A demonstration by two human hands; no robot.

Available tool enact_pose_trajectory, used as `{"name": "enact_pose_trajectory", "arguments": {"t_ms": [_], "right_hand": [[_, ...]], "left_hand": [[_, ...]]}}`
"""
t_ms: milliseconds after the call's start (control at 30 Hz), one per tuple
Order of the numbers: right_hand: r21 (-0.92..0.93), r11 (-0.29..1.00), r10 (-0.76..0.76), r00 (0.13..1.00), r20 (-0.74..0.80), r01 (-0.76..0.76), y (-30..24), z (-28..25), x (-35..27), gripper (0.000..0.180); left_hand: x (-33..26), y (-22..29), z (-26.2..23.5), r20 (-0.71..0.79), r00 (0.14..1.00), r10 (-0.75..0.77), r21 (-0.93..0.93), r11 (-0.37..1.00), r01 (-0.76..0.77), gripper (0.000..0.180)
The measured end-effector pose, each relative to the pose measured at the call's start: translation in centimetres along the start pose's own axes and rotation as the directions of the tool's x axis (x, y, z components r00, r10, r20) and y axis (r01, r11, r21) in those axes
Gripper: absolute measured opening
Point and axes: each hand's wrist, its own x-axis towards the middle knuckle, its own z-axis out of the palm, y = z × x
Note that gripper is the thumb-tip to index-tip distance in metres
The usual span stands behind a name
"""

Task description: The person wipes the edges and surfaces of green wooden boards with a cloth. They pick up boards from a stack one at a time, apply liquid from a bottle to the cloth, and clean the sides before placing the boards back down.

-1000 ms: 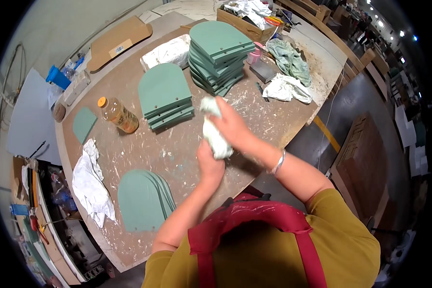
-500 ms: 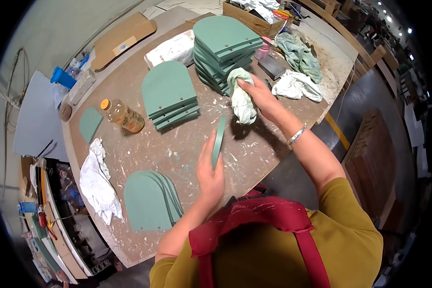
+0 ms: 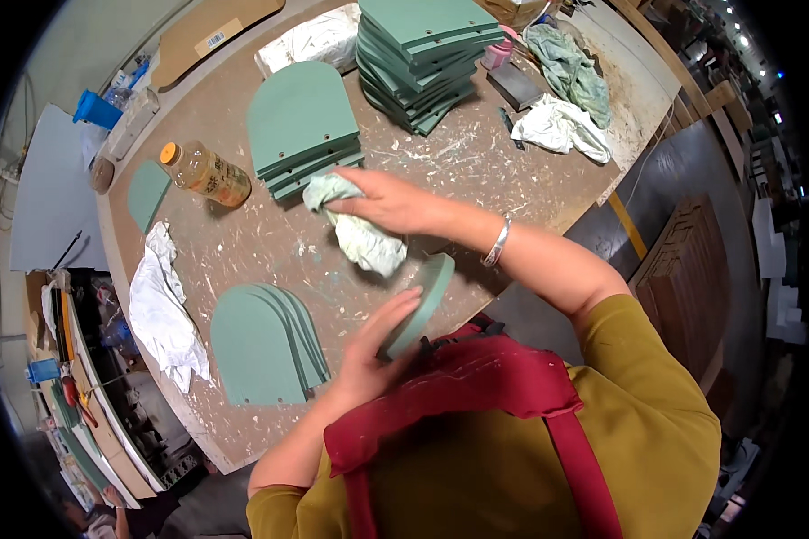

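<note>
My left hand [image 3: 373, 352] grips a green rounded panel [image 3: 430, 301] by its edge, tilted on edge close to my apron. A crumpled pale cloth [image 3: 373, 244] is bunched in my right hand [image 3: 382, 199], above the table and a little beyond the panel. Cloth and panel appear slightly apart. Beyond my right hand lies a short stack of green panels [image 3: 301, 112], with a taller, uneven stack [image 3: 422, 85] to its right. Several similar panels lie fanned in a low pile [image 3: 253, 346] left of my left hand.
On the left stand an orange-capped bottle [image 3: 208, 175] and a white cloth [image 3: 164, 310], near a small green piece [image 3: 146, 193]. A grey block [image 3: 514, 86], a white rag [image 3: 562, 128] and a greenish rag [image 3: 566, 72] lie at the right. A white wrapped bundle [image 3: 315, 40] sits at the back.
My right hand has swung left and nearer with the cloth, away from the tall stack. The panel in my left hand has come closer to my body and leans right. The view has shifted.
</note>
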Motion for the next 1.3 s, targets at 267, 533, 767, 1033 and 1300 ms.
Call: {"name": "enact_pose_trajectory", "arguments": {"t_ms": [267, 533, 767, 1033, 1300], "right_hand": [[0.771, 0.56, 0.481, 0.877, -0.005, -0.304, 1.1, 2.5, -1.7, 0.034], [0.956, 0.21, 0.315, 0.94, 0.134, -0.206, 1.8, 2.0, -2.6, 0.037], [0.868, 0.424, 0.5, 0.866, 0.014, -0.259, 2.2, 2.5, -2.0, 0.033], [0.973, 0.229, 0.582, 0.805, -0.119, -0.022, 3.2, 1.4, -2.1, 0.038], [0.942, 0.309, 0.508, 0.815, -0.278, 0.128, 1.9, 1.7, -3.4, 0.038]], "left_hand": [[2.2, -1.9, -11.1, -0.686, 0.682, -0.252, -0.229, 0.965, 0.126, 0.022], [9.3, -9.0, -22.1, -0.815, 0.574, 0.074, 0.182, 0.974, 0.133, 0.082], [11.0, -9.6, -24.4, -0.786, 0.619, 0.012, 0.117, 0.985, 0.129, 0.088], [8.4, -4.3, -15.6, -0.457, 0.862, 0.219, 0.598, 0.793, 0.115, 0.07], [10.5, -4.4, -9.9, -0.113, 0.976, 0.185, 0.833, 0.552, -0.008, 0.075]]}}
